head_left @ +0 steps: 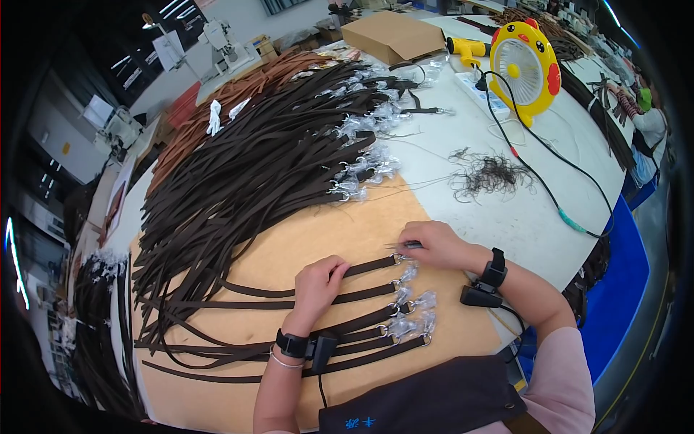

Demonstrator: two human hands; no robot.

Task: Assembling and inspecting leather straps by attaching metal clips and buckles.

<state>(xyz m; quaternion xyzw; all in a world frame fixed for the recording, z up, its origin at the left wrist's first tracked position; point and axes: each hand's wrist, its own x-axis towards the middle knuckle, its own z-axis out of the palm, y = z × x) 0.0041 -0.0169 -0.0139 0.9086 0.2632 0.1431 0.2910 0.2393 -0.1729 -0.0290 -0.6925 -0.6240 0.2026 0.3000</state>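
My left hand is closed on a dark brown strap, pinching it a short way from its metal-fitted end. Beside that end my right hand is closed round a small dark tool with thin pointed tips, which looks like thread snips. The fingers hide most of the tool. Nearer to me, several more dark straps lie side by side on the tan board. Their metal rings and clasps are partly wrapped in clear plastic.
A large heap of dark straps covers the far left, with brown straps behind it. Tangled thread scraps lie to the right. Beyond stand a yellow chick-shaped fan with a trailing black cable and a cardboard box.
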